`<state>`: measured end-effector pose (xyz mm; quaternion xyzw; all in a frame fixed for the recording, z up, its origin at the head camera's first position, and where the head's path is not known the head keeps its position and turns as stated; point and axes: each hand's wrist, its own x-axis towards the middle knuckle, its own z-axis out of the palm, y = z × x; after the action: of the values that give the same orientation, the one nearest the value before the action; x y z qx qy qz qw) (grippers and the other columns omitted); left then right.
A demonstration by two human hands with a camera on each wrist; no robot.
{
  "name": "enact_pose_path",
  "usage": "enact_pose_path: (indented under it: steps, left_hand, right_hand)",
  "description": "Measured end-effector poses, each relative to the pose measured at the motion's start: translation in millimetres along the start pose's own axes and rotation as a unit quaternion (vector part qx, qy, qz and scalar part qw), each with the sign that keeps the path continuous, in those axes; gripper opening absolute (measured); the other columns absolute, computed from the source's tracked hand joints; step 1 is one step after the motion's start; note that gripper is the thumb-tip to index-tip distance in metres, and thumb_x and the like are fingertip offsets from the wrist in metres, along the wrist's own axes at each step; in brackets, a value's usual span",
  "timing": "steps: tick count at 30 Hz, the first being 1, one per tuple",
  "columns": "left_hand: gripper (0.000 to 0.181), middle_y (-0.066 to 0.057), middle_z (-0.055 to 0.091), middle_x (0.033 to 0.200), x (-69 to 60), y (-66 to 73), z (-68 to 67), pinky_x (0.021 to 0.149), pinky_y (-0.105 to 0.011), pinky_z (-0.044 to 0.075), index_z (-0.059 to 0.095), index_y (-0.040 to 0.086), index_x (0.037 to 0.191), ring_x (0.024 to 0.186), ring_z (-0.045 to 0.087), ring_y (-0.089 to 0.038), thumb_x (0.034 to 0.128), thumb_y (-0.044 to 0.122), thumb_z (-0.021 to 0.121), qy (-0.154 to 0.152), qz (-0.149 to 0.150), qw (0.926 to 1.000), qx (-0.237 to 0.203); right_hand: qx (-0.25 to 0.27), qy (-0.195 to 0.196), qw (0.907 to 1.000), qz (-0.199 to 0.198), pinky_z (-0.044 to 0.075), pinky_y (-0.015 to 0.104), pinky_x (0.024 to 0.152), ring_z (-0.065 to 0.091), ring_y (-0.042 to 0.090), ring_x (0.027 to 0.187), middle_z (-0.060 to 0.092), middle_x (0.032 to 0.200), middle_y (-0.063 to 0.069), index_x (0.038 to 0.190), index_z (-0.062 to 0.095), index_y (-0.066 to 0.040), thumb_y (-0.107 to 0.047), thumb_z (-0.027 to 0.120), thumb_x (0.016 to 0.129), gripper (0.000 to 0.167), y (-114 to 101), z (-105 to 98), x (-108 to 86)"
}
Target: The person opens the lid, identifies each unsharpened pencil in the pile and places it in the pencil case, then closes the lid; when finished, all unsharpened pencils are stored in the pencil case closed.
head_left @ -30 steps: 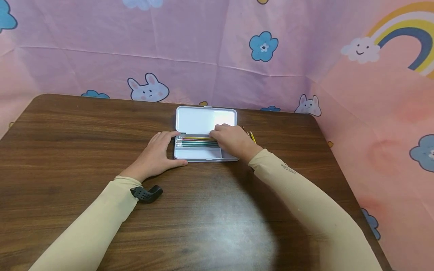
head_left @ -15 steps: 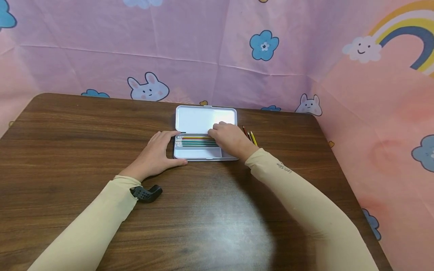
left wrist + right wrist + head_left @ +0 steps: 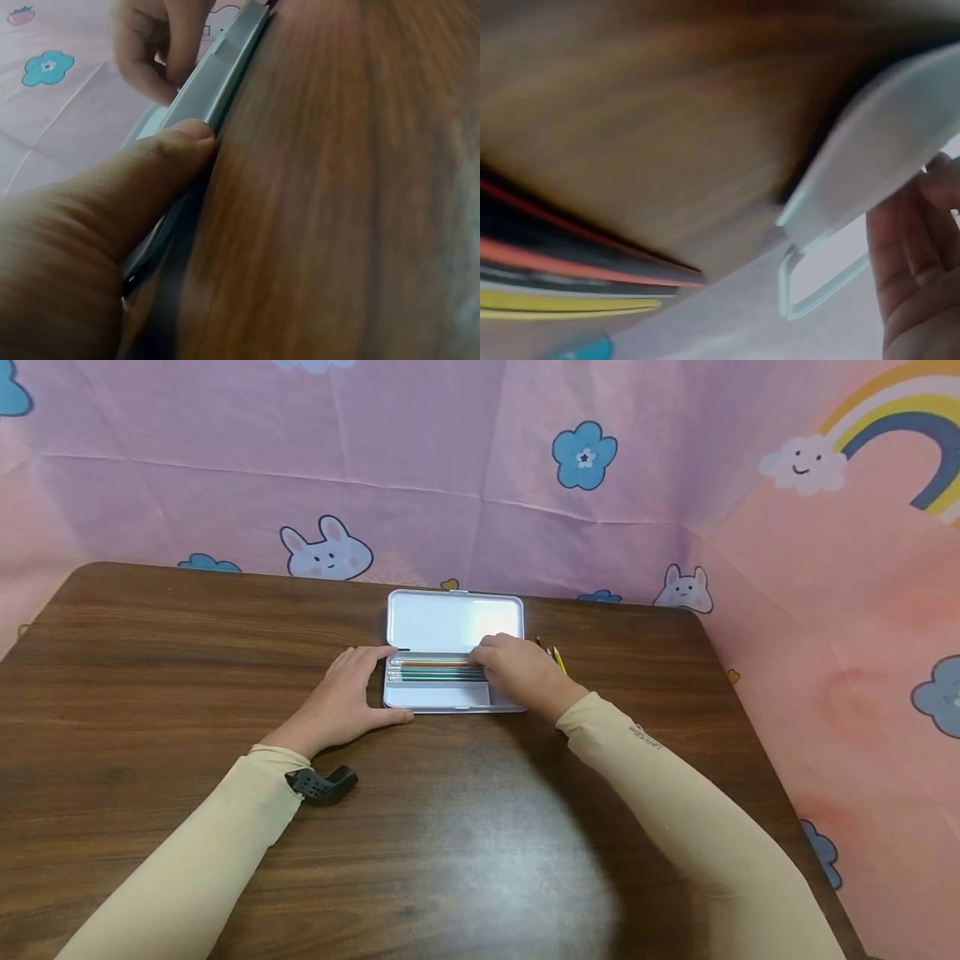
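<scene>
A white pencil case lies open on the table, its lid folded back towards the wall. Several pencils, green, red and pale yellow, lie side by side in its rear compartment, white ends to the left. My left hand holds the case's left end, thumb at the front edge and fingers at the hinge side. The left wrist view shows that thumb against the rim. My right hand reaches into the right part with its fingers curled over the pencils' right ends. Its fingertips are mostly hidden.
Several loose pencils, yellow and dark ones among them, lie just right of the case, partly behind my right hand. The brown wooden table meets a patterned pink cloth at the back and right. A black band circles my left wrist.
The pencils in the case have shifted, with red now showing below a pale yellow one. My right hand moved slightly left, then back right. My left hand keeps its place on the case.
</scene>
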<state>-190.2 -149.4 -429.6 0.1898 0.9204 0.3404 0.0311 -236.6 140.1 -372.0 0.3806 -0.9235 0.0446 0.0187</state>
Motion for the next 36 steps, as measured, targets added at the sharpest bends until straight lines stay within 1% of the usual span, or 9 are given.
enact_pose_path:
  steps: [3, 5, 11, 15, 18, 22, 26, 31, 36]
  left_hand:
    - [0.103, -0.016, 0.041, 0.156, 1.1, -2.6, -1.6, 0.125, -0.059, 0.016, 0.034, 0.009, 0.158, 0.147, 0.033, -0.035, 0.0816, 0.057, 0.083, -0.003, 0.002, 1.0000, 0.001]
    - [0.104, -0.017, 0.039, 0.158, 1.7, -4.7, -3.3, 0.124, -0.060, 0.016, 0.032, 0.008, 0.159, 0.148, 0.031, -0.036, 0.0830, 0.058, 0.082, -0.011, 0.002, 0.9999, -0.004]
    - [0.089, -0.019, 0.037, 0.159, 3.1, -5.0, -15.8, 0.122, -0.062, 0.022, 0.027, 0.006, 0.161, 0.151, 0.028, -0.038, 0.0956, 0.047, 0.072, -0.013, -0.010, 0.9990, -0.042]
    - [0.070, -0.019, 0.043, 0.154, 5.5, 0.6, -29.3, 0.114, -0.059, 0.039, 0.030, 0.007, 0.160, 0.141, 0.043, -0.037, 0.1022, 0.027, 0.064, 0.028, -0.042, 0.9949, -0.088]
    - [0.065, -0.020, 0.048, 0.151, 9.9, 3.9, -38.9, 0.099, -0.049, 0.054, 0.028, 0.007, 0.161, 0.127, 0.056, -0.035, 0.1047, 0.018, 0.058, 0.034, -0.089, 0.9833, -0.155]
    - [0.070, -0.022, 0.048, 0.152, 17.2, 4.2, -47.1, 0.083, -0.034, 0.062, 0.015, 0.008, 0.165, 0.118, 0.062, -0.034, 0.1075, 0.015, 0.053, -0.019, -0.142, 0.9572, -0.251]
    - [0.071, -0.024, 0.044, 0.154, 22.8, 5.2, -47.5, 0.087, -0.031, 0.062, 0.009, 0.008, 0.166, 0.130, 0.057, -0.036, 0.1088, 0.013, 0.050, -0.074, -0.163, 0.9372, -0.300]
    - [0.064, -0.024, 0.044, 0.153, 26.9, 10.6, -44.6, 0.093, -0.033, 0.059, 0.018, 0.006, 0.165, 0.136, 0.052, -0.037, 0.1099, 0.019, 0.048, -0.096, -0.165, 0.9269, -0.323]
    - [0.066, -0.025, 0.045, 0.149, 29.5, 15.0, -45.1, 0.093, -0.034, 0.059, 0.019, 0.004, 0.164, 0.134, 0.051, -0.035, 0.1106, 0.031, 0.047, -0.101, -0.166, 0.9212, -0.337]
  right_hand:
    - [0.077, 0.053, 0.9945, 0.048, 0.054, 0.038, 0.092, 0.064, 0.024, 0.102, 0.072, 0.106, 0.007, 0.109, 0.077, -0.006, 0.000, 0.061, 0.097, 0.021, 10, -3, -9.4]
    - [0.136, 0.079, 0.9819, 0.106, 0.052, 0.040, 0.090, 0.061, 0.026, 0.100, 0.070, 0.107, 0.010, 0.108, 0.075, -0.004, -0.001, 0.060, 0.098, 0.019, 18, -5, -17.4]
    - [0.311, 0.081, 0.9027, 0.286, 0.054, 0.037, 0.083, 0.059, 0.026, 0.099, 0.063, 0.115, 0.012, 0.121, 0.065, -0.003, -0.009, 0.055, 0.103, 0.022, 37, -10, -39.9]
    - [0.399, 0.030, 0.8649, 0.303, 0.061, 0.038, 0.080, 0.064, 0.029, 0.094, 0.061, 0.117, 0.018, 0.130, 0.056, 0.002, -0.009, 0.054, 0.103, 0.029, 42, -13, -43.9]
    - [0.438, -0.015, 0.8471, 0.301, 0.063, 0.039, 0.081, 0.065, 0.030, 0.095, 0.060, 0.119, 0.020, 0.139, 0.050, 0.004, -0.007, 0.054, 0.103, 0.037, 41, -12, -42.3]
    - [0.443, -0.055, 0.8450, 0.294, 0.062, 0.040, 0.084, 0.065, 0.030, 0.103, 0.060, 0.128, 0.023, 0.147, 0.044, 0.005, -0.005, 0.058, 0.103, 0.048, 39, -11, -38.9]
    - [0.440, -0.071, 0.8452, 0.295, 0.061, 0.039, 0.085, 0.063, 0.031, 0.109, 0.059, 0.134, 0.024, 0.150, 0.041, 0.006, -0.003, 0.061, 0.101, 0.054, 38, -11, -37.1]
    - [0.458, -0.065, 0.8306, 0.309, 0.062, 0.040, 0.086, 0.062, 0.031, 0.110, 0.056, 0.136, 0.024, 0.152, 0.039, 0.004, 0.001, 0.062, 0.100, 0.057, 36, -10, -38.5]
    - [0.452, -0.044, 0.8361, 0.307, 0.062, 0.040, 0.088, 0.063, 0.030, 0.105, 0.057, 0.127, 0.024, 0.151, 0.040, 0.004, 0.003, 0.064, 0.098, 0.059, 37, -7, -41.3]
